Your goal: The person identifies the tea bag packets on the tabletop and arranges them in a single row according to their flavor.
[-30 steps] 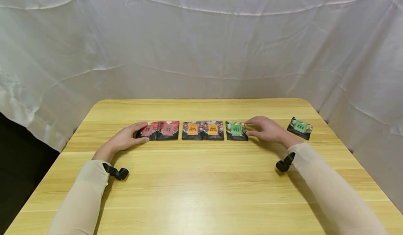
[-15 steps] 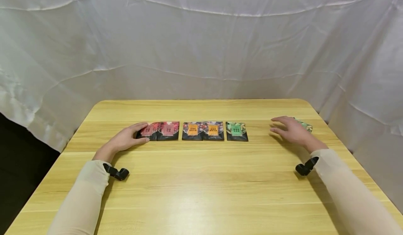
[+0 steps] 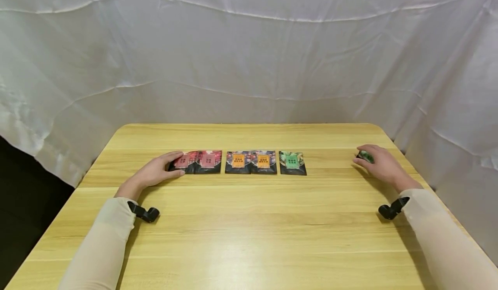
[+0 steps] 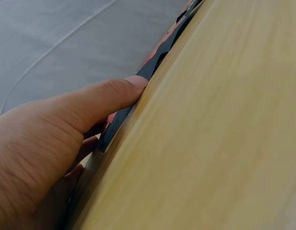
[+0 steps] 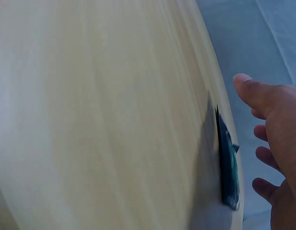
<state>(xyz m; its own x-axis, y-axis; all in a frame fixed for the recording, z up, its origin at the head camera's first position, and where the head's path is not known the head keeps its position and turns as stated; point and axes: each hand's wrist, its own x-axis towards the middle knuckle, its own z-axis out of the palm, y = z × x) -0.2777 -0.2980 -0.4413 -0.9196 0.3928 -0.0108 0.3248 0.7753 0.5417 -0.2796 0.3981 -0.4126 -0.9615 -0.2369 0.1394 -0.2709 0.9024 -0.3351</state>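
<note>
On the far part of the wooden table my left hand [image 3: 152,171] holds the leftmost red sachet [image 3: 181,161] by its edges, thumb at the near edge and fingers at the far one. In the left wrist view the thumb [image 4: 114,93] touches its dark border. A second red sachet [image 3: 208,162] lies against it. My right hand [image 3: 379,164], open, hovers over a loose green sachet [image 3: 365,156] at the far right and partly covers it. In the right wrist view a gap shows between the spread fingers and this sachet [image 5: 228,167].
Two orange-labelled sachets [image 3: 237,162] lie side by side in the same row, with another green sachet [image 3: 292,163] to their right. A pale curtain [image 3: 249,65] hangs behind the table [image 3: 241,229]. Each wrist wears a black camera [image 3: 145,213].
My right hand has let go of the green sachet in the row and moved right, over the loose green one. My left hand has stayed in place.
</note>
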